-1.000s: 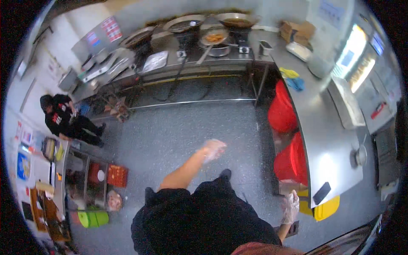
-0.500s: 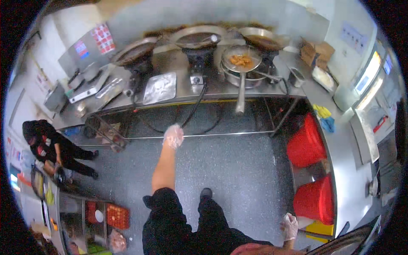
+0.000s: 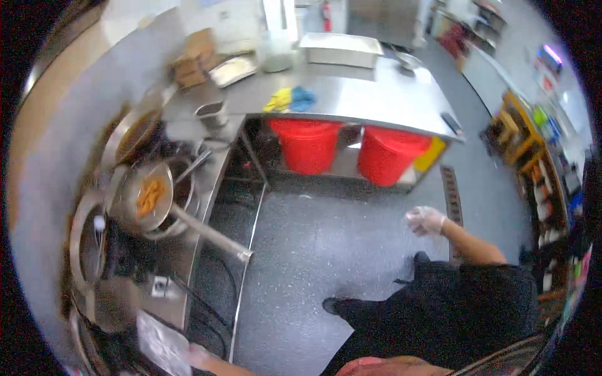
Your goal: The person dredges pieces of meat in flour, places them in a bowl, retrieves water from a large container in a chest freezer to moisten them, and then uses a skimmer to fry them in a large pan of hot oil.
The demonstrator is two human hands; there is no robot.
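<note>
My left hand (image 3: 199, 356), in a clear plastic glove, is at the lower left beside the edge of a flat, silvery square tray (image 3: 162, 341). Blur and the frame's edge hide its fingers, and whether it touches the tray is unclear. Over the floor at the right, my gloved right hand (image 3: 426, 221) hangs with fingers curled together and no object showing in it. A long-handled metal strainer (image 3: 164, 216) holding orange-brown fried pieces (image 3: 150, 195) rests across a round metal pot (image 3: 191, 210) at the left, its handle reaching past the counter's edge.
Woks (image 3: 89, 241) line the stove at the left. Ahead stands a steel table (image 3: 376, 94) bearing yellow and blue cloths (image 3: 291, 100), a rectangular metal pan (image 3: 342, 53) and a cardboard box (image 3: 193, 59). Two red buckets (image 3: 307, 147) sit beneath it. Shelves (image 3: 539, 169) run along the right.
My view has turned right, so the stove now lies at the left and the table ahead. My left hand is now beside the tray; my right hand has come up into fuller view.
</note>
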